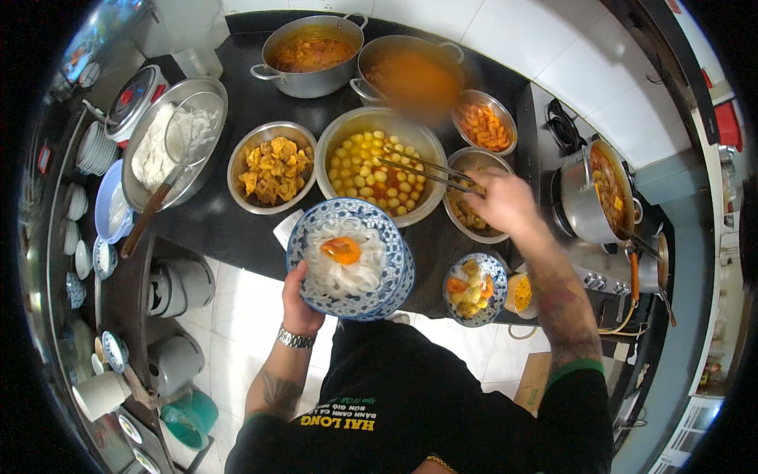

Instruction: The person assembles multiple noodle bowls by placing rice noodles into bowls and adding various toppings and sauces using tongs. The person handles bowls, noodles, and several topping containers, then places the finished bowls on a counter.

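left hand [302,306] fingers clamped on noodle bowl [343,209], mid-frame; right hand [505,202] closed round chopsticks [433,177], over egg basin [325,154], upper center.

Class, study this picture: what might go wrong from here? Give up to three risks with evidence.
The left hand grips the noodle bowl from one side, so it might tip. The round, egg-like pieces may slip from the tongs or chopsticks in the right hand. The smaller filled bowl sits near the counter edge; the right forearm could knock it.

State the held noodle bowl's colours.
The noodle bowl is patterned blue and white, best in head view.
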`<state>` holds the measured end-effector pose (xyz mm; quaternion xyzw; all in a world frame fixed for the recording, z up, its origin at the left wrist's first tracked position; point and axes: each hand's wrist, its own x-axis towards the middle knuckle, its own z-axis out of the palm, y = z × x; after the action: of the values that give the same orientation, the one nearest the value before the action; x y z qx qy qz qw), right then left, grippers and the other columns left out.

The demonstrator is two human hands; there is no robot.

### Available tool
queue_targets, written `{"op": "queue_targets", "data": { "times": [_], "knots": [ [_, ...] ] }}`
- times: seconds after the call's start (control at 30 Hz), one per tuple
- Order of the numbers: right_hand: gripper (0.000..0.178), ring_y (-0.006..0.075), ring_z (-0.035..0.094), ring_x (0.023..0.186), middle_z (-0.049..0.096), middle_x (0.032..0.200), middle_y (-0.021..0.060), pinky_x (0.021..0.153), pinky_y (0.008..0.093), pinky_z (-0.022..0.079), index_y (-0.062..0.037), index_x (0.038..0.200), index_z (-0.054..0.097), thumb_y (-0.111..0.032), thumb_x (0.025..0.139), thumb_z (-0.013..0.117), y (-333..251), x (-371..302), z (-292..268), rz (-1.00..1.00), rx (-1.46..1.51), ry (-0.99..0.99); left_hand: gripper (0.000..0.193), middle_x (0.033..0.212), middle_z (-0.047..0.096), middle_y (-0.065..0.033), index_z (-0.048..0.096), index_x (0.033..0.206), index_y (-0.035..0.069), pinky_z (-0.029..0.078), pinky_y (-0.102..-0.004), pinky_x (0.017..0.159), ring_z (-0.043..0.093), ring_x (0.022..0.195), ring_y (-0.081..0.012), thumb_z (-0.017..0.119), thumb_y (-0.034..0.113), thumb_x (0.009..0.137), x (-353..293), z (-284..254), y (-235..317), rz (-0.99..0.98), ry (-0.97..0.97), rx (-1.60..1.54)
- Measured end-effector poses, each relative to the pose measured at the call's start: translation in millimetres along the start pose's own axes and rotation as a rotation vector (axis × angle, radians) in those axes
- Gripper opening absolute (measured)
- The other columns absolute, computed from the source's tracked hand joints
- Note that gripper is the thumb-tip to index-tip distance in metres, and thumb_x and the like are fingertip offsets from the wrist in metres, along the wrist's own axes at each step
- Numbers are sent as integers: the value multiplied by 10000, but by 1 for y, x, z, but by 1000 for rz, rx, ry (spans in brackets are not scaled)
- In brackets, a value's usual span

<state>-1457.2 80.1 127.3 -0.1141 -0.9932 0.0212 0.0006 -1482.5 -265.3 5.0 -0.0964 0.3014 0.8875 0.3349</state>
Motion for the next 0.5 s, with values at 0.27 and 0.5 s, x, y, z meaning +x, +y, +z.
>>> {"op": "queue_targets", "data": {
  "times": [0.27, 0.5],
  "knots": [
    [324, 298, 665, 805, 678, 916, 121, 686, 410, 544, -142, 1063, 683, -286, 773, 680, 1, 16, 31, -68, 15, 99, 612, 1360, 504, -130, 408, 1376, 35, 409, -408, 1032, 506, 1229, -275, 533, 409, 908, 26, -15, 34, 22, -6, 79],
    [370, 273, 686, 862, 694, 971, 148, 770, 321, 537, -55, 1072, 691, -97, 714, 774, -20, -23, -53, -258, 575, 1, 593, 1358, 507, -124, 420, 1362, 19, 401, -387, 1040, 506, 1231, -246, 531, 410, 929, 43, -7, 31, 47, -73, 30]
  ]
}}
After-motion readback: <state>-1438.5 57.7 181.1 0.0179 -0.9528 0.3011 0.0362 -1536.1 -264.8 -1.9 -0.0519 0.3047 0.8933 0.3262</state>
